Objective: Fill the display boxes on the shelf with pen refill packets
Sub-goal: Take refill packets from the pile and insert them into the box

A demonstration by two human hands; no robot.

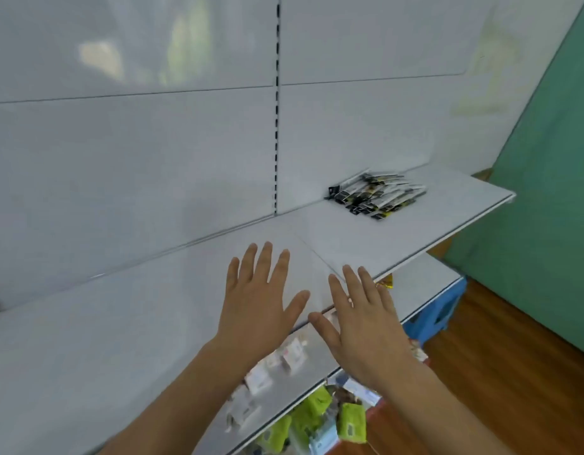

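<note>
A loose pile of black, white and yellow pen refill packets [379,195] lies on the white shelf [441,218], near its back right. My left hand [258,303] and my right hand [366,326] hover side by side over the shelf's front edge, palms down, fingers straight and spread. Neither hand holds anything. Both are well in front and to the left of the packets. No display box shows in this view.
A white back panel with a slotted upright [277,126] rises behind the shelf. Lower shelves carry small white packets [290,356] and green packs [317,412]. A blue stool [438,313] stands on the wooden floor at the right, beside a green wall [546,192].
</note>
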